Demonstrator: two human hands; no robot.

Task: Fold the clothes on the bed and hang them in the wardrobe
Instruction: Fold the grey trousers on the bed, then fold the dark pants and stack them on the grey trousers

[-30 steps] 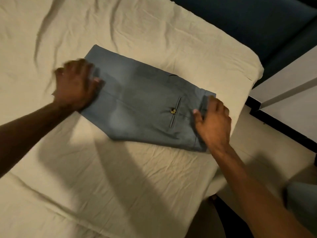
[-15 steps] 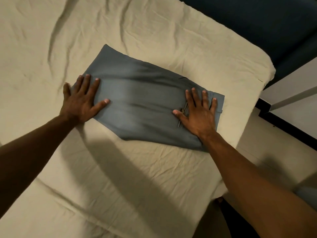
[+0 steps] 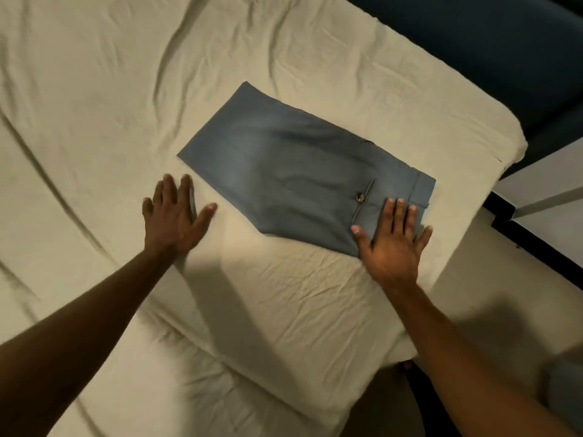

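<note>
A pair of blue-grey trousers (image 3: 293, 171) lies folded into a flat rectangle on the cream bed sheet (image 3: 110, 89), near the bed's right corner. Its buttoned back pocket faces up at the right end. My right hand (image 3: 392, 241) lies flat with straight fingers, its fingertips on the near right corner of the fold by the waistband. My left hand (image 3: 173, 212) is flat with spread fingers on the sheet just left of the trousers, not touching them.
The mattress corner (image 3: 504, 143) drops off at the right. Beyond it is dark blue floor (image 3: 489, 42) and a grey piece of furniture with a black edge (image 3: 542, 216). The sheet stretches wide and wrinkled to the left.
My left hand has slid off the left end of the trousers onto the sheet. My right hand has drawn back to the near right corner, uncovering the pocket button.
</note>
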